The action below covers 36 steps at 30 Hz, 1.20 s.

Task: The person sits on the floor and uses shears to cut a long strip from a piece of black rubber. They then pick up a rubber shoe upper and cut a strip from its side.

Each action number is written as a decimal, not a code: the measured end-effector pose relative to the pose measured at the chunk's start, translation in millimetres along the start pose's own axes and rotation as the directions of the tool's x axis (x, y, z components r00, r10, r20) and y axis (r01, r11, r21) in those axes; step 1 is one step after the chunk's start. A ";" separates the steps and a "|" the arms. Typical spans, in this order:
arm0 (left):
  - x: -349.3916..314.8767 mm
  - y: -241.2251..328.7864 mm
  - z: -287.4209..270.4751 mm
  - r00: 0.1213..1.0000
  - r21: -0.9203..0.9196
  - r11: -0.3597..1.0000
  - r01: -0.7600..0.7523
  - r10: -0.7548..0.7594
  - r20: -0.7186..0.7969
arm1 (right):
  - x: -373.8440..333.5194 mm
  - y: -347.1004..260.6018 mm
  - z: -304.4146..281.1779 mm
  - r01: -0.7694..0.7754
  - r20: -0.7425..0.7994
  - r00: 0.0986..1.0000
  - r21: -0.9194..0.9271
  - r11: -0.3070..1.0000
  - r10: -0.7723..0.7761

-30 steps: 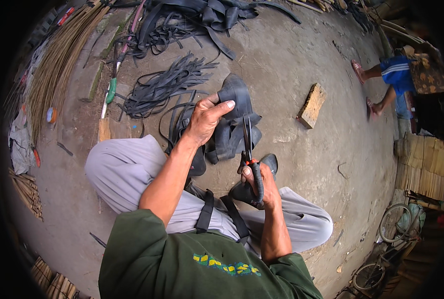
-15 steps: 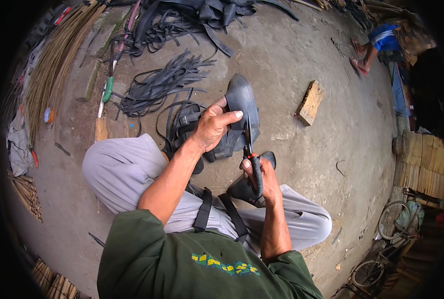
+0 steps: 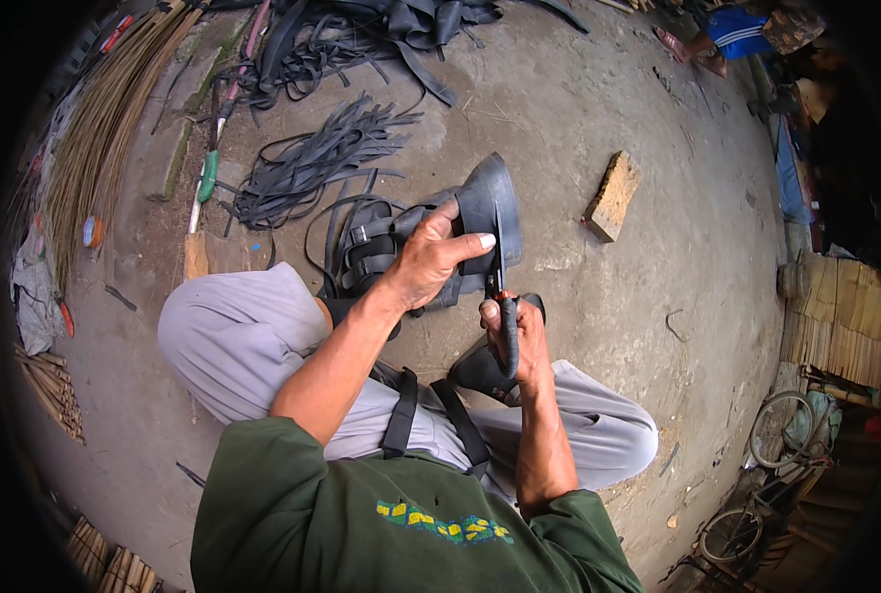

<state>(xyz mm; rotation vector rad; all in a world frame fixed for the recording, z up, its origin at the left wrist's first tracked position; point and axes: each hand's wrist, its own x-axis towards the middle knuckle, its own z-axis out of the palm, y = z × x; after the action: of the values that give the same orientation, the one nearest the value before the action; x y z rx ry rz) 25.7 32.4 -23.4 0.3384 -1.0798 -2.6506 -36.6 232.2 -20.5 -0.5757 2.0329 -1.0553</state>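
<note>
My left hand (image 3: 429, 259) grips a curved piece of dark rubber sheet (image 3: 487, 188), its thumb stretched along the near face. The right hand (image 3: 531, 341) is wrapped around scissors (image 3: 509, 341) with black-wrapped handles and an orange-red part near the pivot. Their blades point away from me and lie against the rubber, just right of my left thumb. Whether the blades are fully closed is hard to see. Beneath my left hand sit black straps with buckles (image 3: 366, 259), partly covered by the hand and the rubber.
Thin rubber strips (image 3: 312, 168) lie in a heap beyond my left knee, with a larger rubber pile (image 3: 401, 25) farther off. A worn brick (image 3: 614, 198) is at the right. Another person's legs in blue shorts (image 3: 739, 32) show far right, a bicycle (image 3: 782, 430) lower down.
The rubber piece has tilted and shifted slightly right in my left hand. The scissors have turned a little, still against it. The other person's legs have moved farther away.
</note>
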 end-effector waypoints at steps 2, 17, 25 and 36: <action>1.3 3.9 -3.2 0.999 -0.049 0.998 -0.038 0.036 -0.023 | -2.0 0.9 3.2 0.012 -0.007 1.000 -0.013 1.000 -0.012; -2.5 10.5 -7.7 0.998 0.033 0.999 0.007 -0.004 -0.068 | -1.0 -1.3 6.7 0.020 -0.011 1.000 -0.060 0.998 -0.021; -6.8 6.2 1.6 0.999 0.115 0.993 0.030 -0.028 -0.020 | 3.2 -3.2 5.0 0.011 0.001 1.000 0.040 0.999 -0.011; -5.8 5.7 6.0 1.000 0.036 0.999 -0.005 0.006 -0.023 | 6.6 -1.5 9.7 0.032 -0.035 0.999 0.054 0.998 -0.030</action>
<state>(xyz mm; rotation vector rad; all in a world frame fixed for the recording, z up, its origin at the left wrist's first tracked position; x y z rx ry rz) 30.1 34.2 -14.6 0.3722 -1.1209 -2.6189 -32.9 222.2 -25.6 -0.5658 2.0239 -1.1422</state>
